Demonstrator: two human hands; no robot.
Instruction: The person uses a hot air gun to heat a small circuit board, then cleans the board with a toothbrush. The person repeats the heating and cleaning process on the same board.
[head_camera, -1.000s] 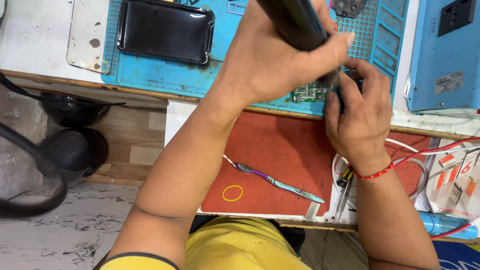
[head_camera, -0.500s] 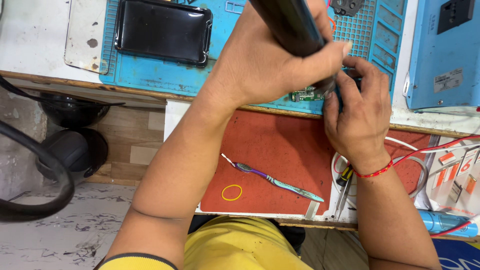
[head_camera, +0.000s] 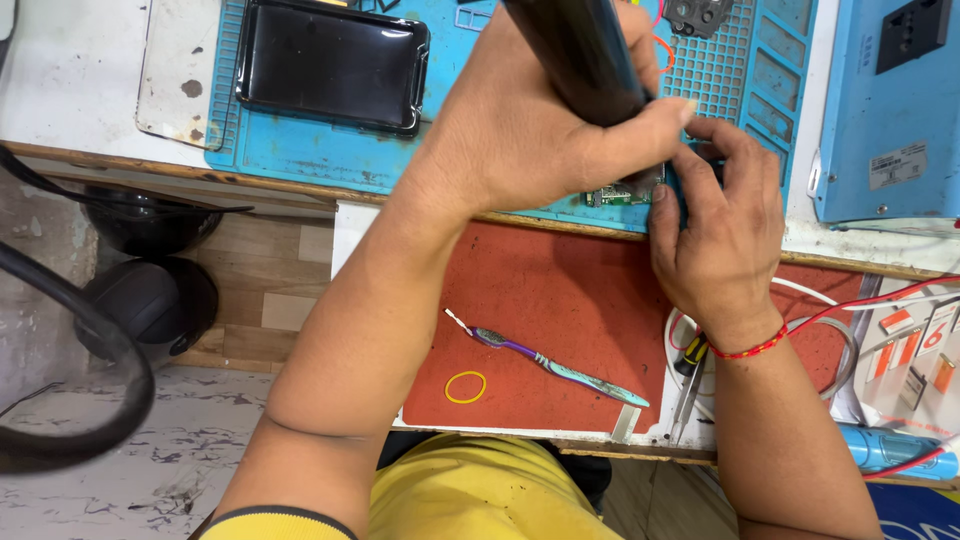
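My left hand (head_camera: 530, 135) is closed around a thick black cylindrical tool (head_camera: 580, 50), with its lower end pointing down at a small green circuit board (head_camera: 618, 194). The board lies at the near edge of a blue work mat (head_camera: 300, 150). My right hand (head_camera: 715, 240), with a red thread around its wrist, has its fingers curled at the right side of the board and pins it there. Both hands hide most of the board.
A black tray (head_camera: 330, 65) sits on the blue mat. On the red mat (head_camera: 560, 300) lie a purple and teal toothbrush (head_camera: 545, 365) and a yellow rubber band (head_camera: 465, 387). A blue box (head_camera: 880, 100), red wires (head_camera: 880, 300) and a blue cylinder (head_camera: 890, 445) are at the right.
Both hands stay at the board; the black tool has shifted slightly to the left. The toothbrush and rubber band lie where they were.
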